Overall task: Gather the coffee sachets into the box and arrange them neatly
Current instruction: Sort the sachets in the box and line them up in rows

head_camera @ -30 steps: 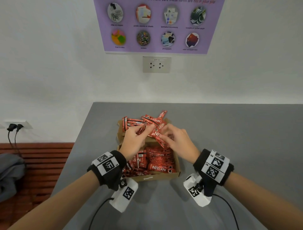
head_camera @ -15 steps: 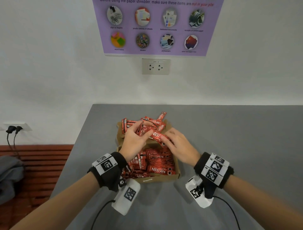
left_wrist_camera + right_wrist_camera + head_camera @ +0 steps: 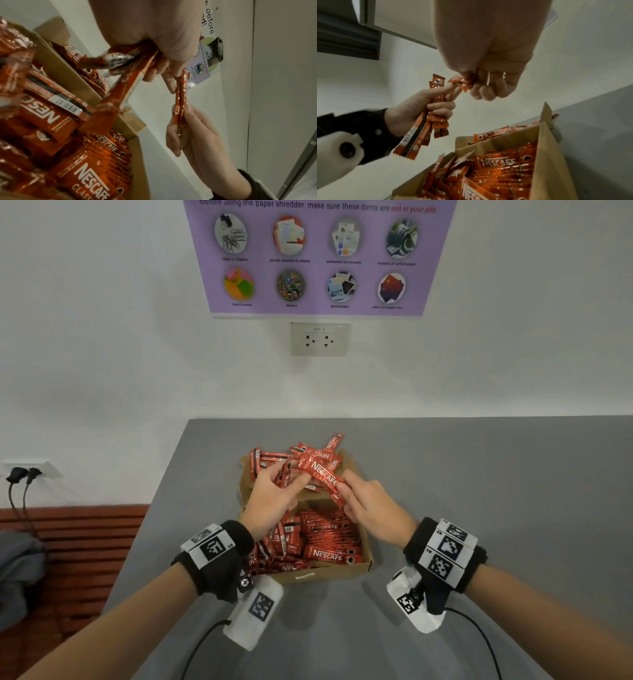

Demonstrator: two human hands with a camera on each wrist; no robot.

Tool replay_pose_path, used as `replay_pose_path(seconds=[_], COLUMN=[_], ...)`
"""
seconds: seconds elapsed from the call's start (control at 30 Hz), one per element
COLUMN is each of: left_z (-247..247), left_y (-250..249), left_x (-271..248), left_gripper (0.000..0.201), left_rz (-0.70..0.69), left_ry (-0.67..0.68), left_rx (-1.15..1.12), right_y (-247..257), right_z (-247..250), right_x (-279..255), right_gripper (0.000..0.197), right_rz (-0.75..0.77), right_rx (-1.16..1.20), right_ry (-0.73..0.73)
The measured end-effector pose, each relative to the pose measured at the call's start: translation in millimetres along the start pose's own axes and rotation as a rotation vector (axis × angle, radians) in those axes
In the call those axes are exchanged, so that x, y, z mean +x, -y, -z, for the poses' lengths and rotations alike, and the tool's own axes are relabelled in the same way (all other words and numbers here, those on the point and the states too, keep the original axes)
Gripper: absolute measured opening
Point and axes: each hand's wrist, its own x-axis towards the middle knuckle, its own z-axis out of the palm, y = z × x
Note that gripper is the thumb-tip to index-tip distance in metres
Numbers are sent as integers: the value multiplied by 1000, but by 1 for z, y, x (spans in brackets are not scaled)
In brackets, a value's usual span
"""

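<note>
At mid-frame, a glossy red sachet (image 3: 323, 479) is pinched by the right hand (image 3: 371, 508); a flat bundle (image 3: 421, 134) is gripped by the left hand (image 3: 274, 501) above the cardboard box (image 3: 366, 546) on the grey worktop (image 3: 479, 491).

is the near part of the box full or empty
Nearly full: the near part of the box holds a packed row of sachets, looser ones on its left.
</note>
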Motion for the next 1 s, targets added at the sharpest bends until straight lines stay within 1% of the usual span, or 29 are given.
replay_pose_path(seconds=[0.17, 0.27, 0.33, 0.4, 0.47, 0.53, 0.6, 0.63, 0.67, 0.73, 0.77, 0.8, 0.87, 0.93, 1.0], left_z=[0, 0, 0, -1, -1, 3, 14, 19, 23, 24, 21, 17, 12, 12, 15], left_y=[-4, -3, -2, -1, -2, -3, 2, 6, 9, 17, 21, 23, 24, 20, 17], left_x=[2, 3, 5, 4, 0, -6, -7, -6, -5, -4, -5, -7, -8, -7, -4], left_gripper=[11, 25, 18, 11, 8, 3, 20, 20, 16, 7, 9, 13, 21, 31, 31], left_rz=[-12, -30, -46, -72, -93, -64, -37, -35, -45, -26, 4, 25, 55, 77, 71], left_ry=[0, -48, -89, -95, -18, 122, 201, 219, 249, 371, 445, 509, 575, 593, 588], left_rx=[-57, -32, -20, 34, 99, 140, 241, 350, 520, 878, 964, 966, 904, 910, 914], right_y=[1, 3, 4, 3, 2, -1, -6, -8, -11, -13, -13, -13, -11, -10, -7], right_z=[0, -1, 0, 2, 5, 6, 8, 9, 9, 6, 2, -1, -5, -5, -6], right_x=[0, -1, 0, 0, -1, -5, -10, -12, -16, -21, -23, -25, -25, -23, -21], right_gripper=[18, 15, 15, 16, 15, 16, 17, 16, 16, 16, 16, 15, 15, 16, 16], right_rz=[-5, -7, 7, 3, -24, -65, -123, -155, -183, -212, -211, -202, -196, -201, -161], right_rx=[-34, -43, -39, -45, -66, -83, -100, -90, -75, -84, -130, -206, -349, -397, -470], right_ry=[21, 38, 31, -3, -17, 22, 78, 104, 132, 207, 254, 297, 357, 408, 463])
